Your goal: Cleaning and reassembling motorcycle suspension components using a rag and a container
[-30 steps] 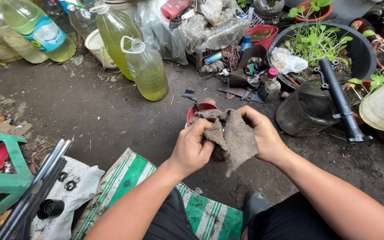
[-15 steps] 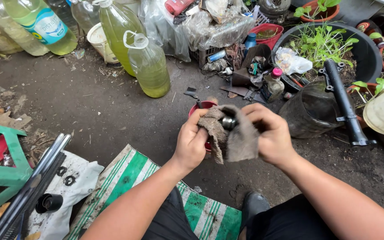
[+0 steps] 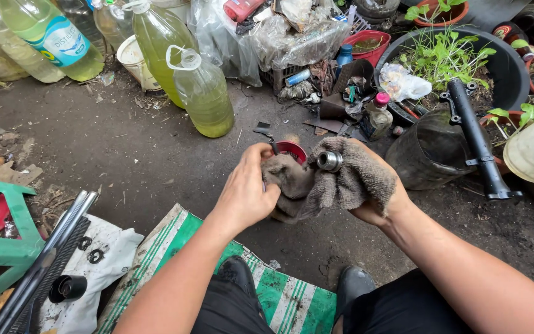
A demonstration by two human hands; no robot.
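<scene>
A dirty grey rag (image 3: 347,182) is spread between both hands in the head view. My right hand (image 3: 375,207) sits under the rag and cups a small shiny metal cylindrical part (image 3: 329,161) that pokes out of the cloth. My left hand (image 3: 246,192) grips the rag's left end (image 3: 282,179), fingers closed on it. Just behind the hands a small red round container (image 3: 292,149) stands on the ground, partly hidden by the rag.
Plastic bottles of yellow liquid (image 3: 202,93) stand at the back left. A black fork leg (image 3: 477,139) leans on a black tub (image 3: 431,151) at right. Metal tubes (image 3: 47,247) lie on a white cloth (image 3: 97,266) at left; a green striped mat (image 3: 279,297) lies under my legs.
The rag was held up and spread a second ago. Now it is wrapped around a metal part, which has come into view at the top of the cloth in the right hand.
</scene>
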